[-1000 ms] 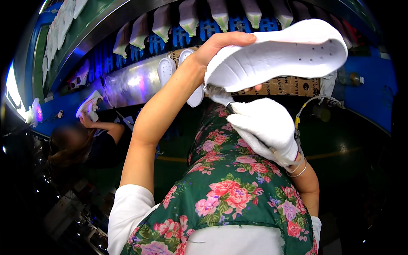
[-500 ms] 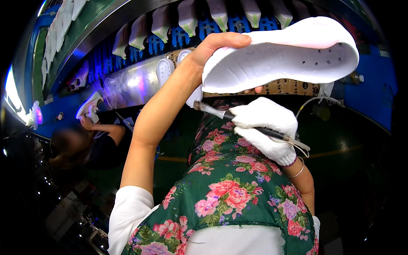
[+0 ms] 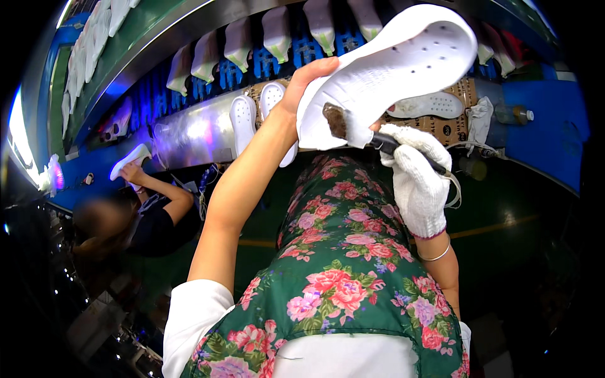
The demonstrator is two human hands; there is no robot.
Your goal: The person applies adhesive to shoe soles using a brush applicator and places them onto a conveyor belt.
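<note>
My bare left hand [image 3: 301,88] grips a white shoe sole [image 3: 403,66] at its heel end, thumb over the rim. The sole has raised side walls and small holes toward the toe; its hollow inside faces me. In my right hand [image 3: 419,183], which wears a white knitted glove, is a brush [image 3: 335,120] with a dark handle. Its brown bristles lie inside the heel end of the sole and appear to touch it. The left hand's other fingers are mostly hidden behind the sole.
White perforated soles [image 3: 242,123] lie on the metal bench left of my hands. Another sole [image 3: 430,106] rests on cardboard [image 3: 451,130], beside a white cloth [image 3: 481,120] and a bottle [image 3: 512,114]. Shoe lasts [image 3: 276,33] line the rack behind. At left, a person holds a white shoe [image 3: 131,159].
The sole has turned, its toe end tilting up and leftward, showing more of its inside. The brush has moved from below the sole into its heel end.
</note>
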